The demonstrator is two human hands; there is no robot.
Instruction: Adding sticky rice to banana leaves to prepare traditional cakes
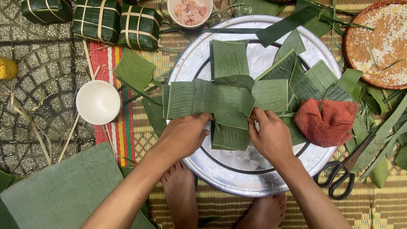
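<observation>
Woven straw matting (220, 212) in yellow and green covers the ground, with grey cobbles (38, 85) along its left edge. On the mat sits a large round metal tray (237, 178), dull silver and dented. Across its middle lie the folded green leaves (224, 99), long ribbed strips creased flat and crossed over one another, one band running sideways and another lengthwise. The left hand (182, 135) pinches the lower edge of the sideways band, fingers closed on the leaf. The right hand (271, 135) grips the leaves just beside it, thumb on top, fingers curled under; the two hands are near but not touching. More cut leaf pieces (296, 72) fan out on the tray's right side, next to a crumpled red cloth (326, 121). Three tied leaf parcels (97, 19) rest at the top left. A basket of rice (379, 42) sits top right, a white bowl (98, 101) to the left, black scissors (339, 178) lower right, and a small bowl of meat (190, 12) at top.
</observation>
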